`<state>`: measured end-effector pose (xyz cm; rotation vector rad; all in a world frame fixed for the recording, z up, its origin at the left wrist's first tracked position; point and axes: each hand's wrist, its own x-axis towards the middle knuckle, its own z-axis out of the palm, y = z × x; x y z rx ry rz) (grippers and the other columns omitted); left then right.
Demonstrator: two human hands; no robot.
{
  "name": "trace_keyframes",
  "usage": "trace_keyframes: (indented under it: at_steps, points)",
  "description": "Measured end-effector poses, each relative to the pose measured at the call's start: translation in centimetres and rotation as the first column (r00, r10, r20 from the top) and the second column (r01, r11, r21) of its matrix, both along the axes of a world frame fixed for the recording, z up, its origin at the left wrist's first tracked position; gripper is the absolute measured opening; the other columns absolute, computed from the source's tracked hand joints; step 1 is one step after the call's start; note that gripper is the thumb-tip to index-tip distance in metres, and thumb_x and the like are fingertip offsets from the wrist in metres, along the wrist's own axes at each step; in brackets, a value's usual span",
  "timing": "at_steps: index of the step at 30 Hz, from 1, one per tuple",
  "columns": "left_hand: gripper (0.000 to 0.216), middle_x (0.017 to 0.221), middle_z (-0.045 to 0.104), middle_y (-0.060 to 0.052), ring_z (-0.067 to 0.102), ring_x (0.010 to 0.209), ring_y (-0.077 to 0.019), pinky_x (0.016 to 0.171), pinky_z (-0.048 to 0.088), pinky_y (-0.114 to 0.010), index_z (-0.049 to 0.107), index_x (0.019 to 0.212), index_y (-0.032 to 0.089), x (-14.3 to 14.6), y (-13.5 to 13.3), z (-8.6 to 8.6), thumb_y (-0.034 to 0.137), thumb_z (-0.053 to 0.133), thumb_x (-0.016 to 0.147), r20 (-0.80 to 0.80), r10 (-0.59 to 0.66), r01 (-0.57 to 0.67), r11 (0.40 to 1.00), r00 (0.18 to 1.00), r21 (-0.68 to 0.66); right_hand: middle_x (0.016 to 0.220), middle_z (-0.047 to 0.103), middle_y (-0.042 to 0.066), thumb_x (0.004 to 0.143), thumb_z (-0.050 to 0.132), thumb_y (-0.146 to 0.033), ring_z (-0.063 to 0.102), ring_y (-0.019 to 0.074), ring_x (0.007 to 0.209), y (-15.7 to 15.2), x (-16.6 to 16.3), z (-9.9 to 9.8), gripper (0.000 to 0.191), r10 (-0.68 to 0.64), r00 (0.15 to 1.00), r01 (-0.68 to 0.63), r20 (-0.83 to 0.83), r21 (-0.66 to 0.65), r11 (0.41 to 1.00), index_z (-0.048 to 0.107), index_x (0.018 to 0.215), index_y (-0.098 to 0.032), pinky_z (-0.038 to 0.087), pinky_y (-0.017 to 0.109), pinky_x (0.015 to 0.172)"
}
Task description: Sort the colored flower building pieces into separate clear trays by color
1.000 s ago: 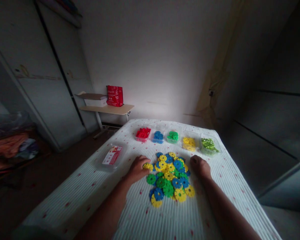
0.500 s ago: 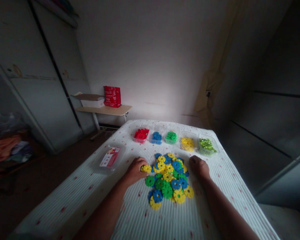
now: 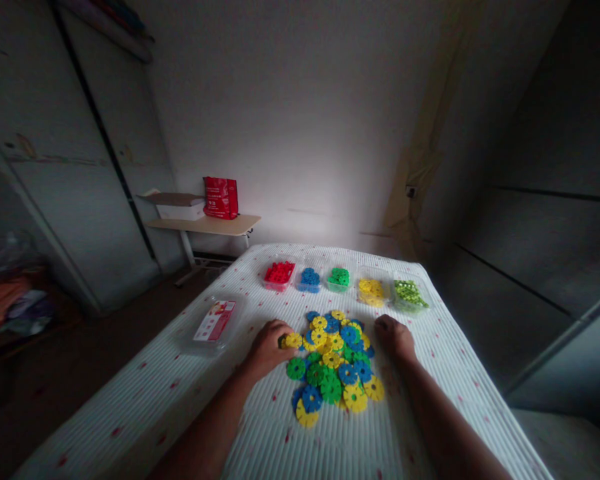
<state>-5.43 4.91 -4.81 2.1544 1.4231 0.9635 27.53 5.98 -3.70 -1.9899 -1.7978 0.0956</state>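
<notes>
Head view: messy pile of yellow, blue and green notched plastic discs point(image 3: 331, 385) mid-surface point(image 3: 350, 440), on white ribbed cloth.
Left hand point(image 3: 269, 347): grip pinched on at least one yellow notched disc point(image 3: 293, 340) at the pile's left side; probably rim-held cos they're flat and thin.
Right hand point(image 3: 396, 337): curled between pile and right edge; honestly can't tell if that grip's got anything.
Clear plastic tubs point(image 3: 276, 287): five along the far edge, guessing that keeps colours apart and leaves elbow room.
Clear plastic container point(image 3: 214, 321): by the left edge, out of the way imo.
</notes>
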Motion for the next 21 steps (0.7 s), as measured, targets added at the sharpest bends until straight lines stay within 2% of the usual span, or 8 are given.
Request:
trace_keyframes:
  at_steps: [7,14,21]
  points:
    - [0.025,0.080,0.059,-0.002,0.053,0.080,-0.0180,0.073,0.042,-0.028,0.065,0.078,0.017,0.3,-0.4,0.6,0.019,0.067,0.053,0.029,0.033,-0.032,0.999,0.999,-0.016,0.080,0.067,0.004,0.079,0.045,-0.023,0.057,0.0140,0.069,0.0,0.0,0.1,0.019,0.006,1.000,-0.006,-0.003,0.008,1.000,0.064,0.080,-0.020,0.032,0.020,0.057]
    - [0.032,0.085,0.061,-0.003,0.055,0.083,-0.0177,0.076,0.044,-0.029,0.064,0.088,0.016,0.1,-0.2,-0.2,0.015,0.064,0.056,0.109,0.028,-0.026,1.000,0.994,-0.015,0.079,0.067,0.004,0.079,0.044,-0.023,0.058,0.0139,0.068,-0.2,-0.1,0.1,0.019,-0.001,1.000,0.002,-0.017,0.017,1.000,0.063,0.080,-0.021,0.032,0.020,0.056]
    - [0.041,0.097,0.065,-0.005,0.058,0.090,-0.0191,0.081,0.046,-0.030,0.062,0.099,0.017,0.4,-0.3,0.0,0.018,0.062,0.058,0.300,0.066,-0.034,0.993,0.952,-0.110,0.079,0.067,0.004,0.080,0.044,-0.026,0.057,0.0144,0.068,0.2,0.1,-0.4,0.020,-0.008,1.000,0.008,-0.008,0.009,1.000,0.063,0.078,-0.021,0.031,0.021,0.055]
